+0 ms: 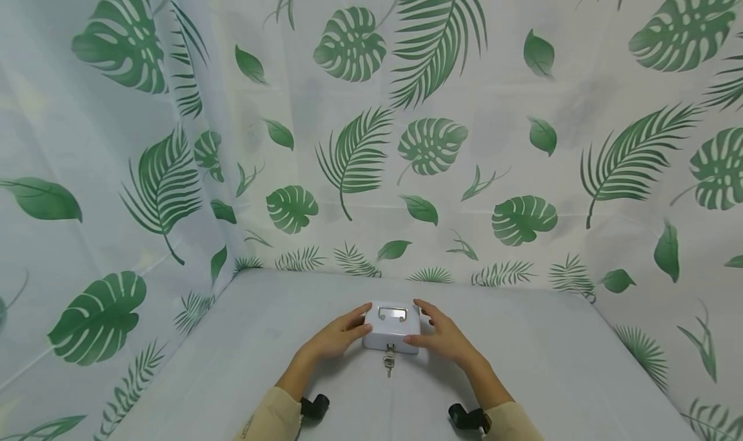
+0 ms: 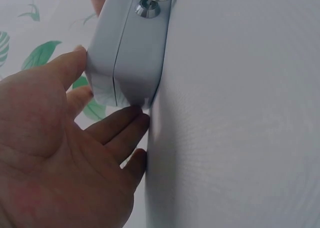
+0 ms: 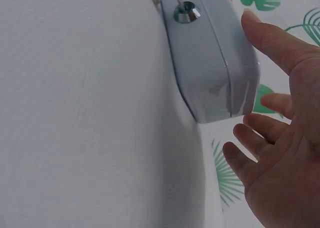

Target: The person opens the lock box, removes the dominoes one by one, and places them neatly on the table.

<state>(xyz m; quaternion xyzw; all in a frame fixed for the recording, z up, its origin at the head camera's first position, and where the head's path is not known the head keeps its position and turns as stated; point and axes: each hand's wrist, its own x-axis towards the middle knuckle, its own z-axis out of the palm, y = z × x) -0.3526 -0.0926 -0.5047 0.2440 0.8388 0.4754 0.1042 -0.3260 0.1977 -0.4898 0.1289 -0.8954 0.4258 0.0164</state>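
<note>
White-painted metal makes up the small cash box (image 1: 392, 328), which sits on the pale grey table (image 1: 540, 363) at about 6 o'clock in the head view, near the person, with a recessed handle (image 1: 393, 313) on its lid and a key (image 1: 389, 360) hanging from the lock (image 2: 147, 8) on its front face. At the box's 9 o'clock side the left hand (image 1: 339, 338) lies against it with fingers nearly straight, thumb on the front corner and fingertips at the lid edge; it touches the box without curling round it. At the box's 3 o'clock side the right hand (image 1: 442, 336) mirrors this, fingers loosely extended, thumb tip near the front corner; the right wrist view shows a slight gap between its fingers (image 3: 260, 135) and the box's end wall. A leaf-printed curtain (image 1: 360, 151) rises behind the table from 9 through 12 to 3 o'clock.
</note>
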